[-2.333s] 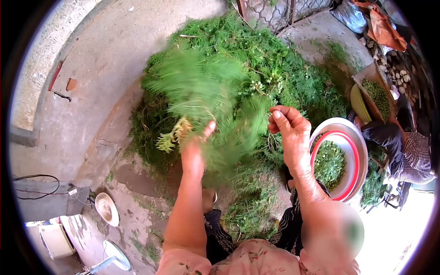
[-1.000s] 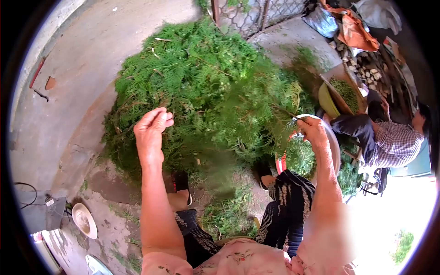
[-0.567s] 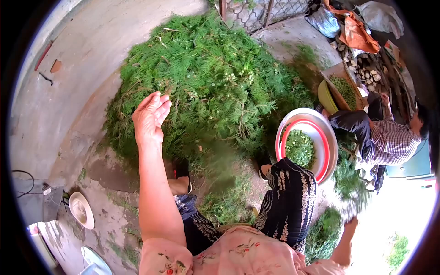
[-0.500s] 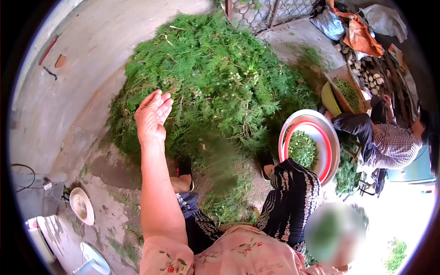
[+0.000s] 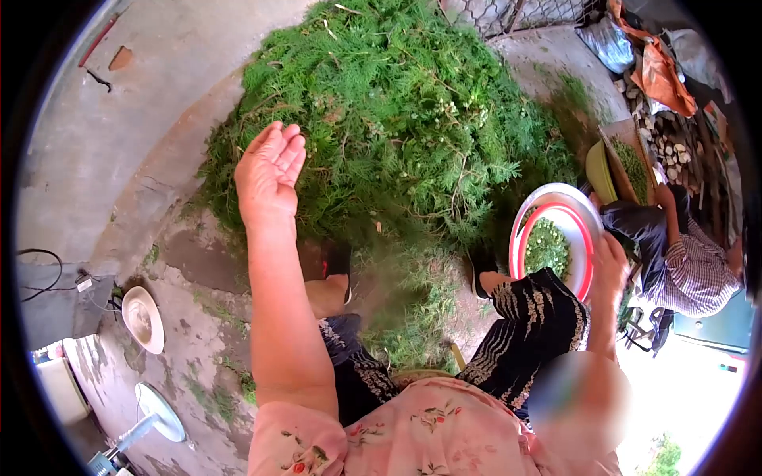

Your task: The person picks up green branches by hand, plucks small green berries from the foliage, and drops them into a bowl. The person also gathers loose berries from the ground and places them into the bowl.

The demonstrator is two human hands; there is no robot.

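Observation:
Over the left part of the pile of green branches (image 5: 381, 119), my left hand (image 5: 272, 173) is raised palm up, its fingers slightly curled and holding nothing. My right hand (image 5: 609, 266) is at the right rim of a metal basin (image 5: 586, 232), fingers bent together against the edge. Inside the basin lies a red-rimmed sieve or bowl (image 5: 589, 260) with small green pieces (image 5: 548, 247). The basin stands beside my right knee.
A seated person (image 5: 690, 266) in a checked shirt is at the right, beside a box of green pieces (image 5: 629, 170) and a green bowl (image 5: 601, 173). Firewood and bags lie behind. A straw hat (image 5: 143, 319) and a fan (image 5: 163, 412) are at the lower left.
My right hand has come into view and reached the basin's right rim. My left hand has risen a little and stays open. The whole view has shifted, moving the scene rightward.

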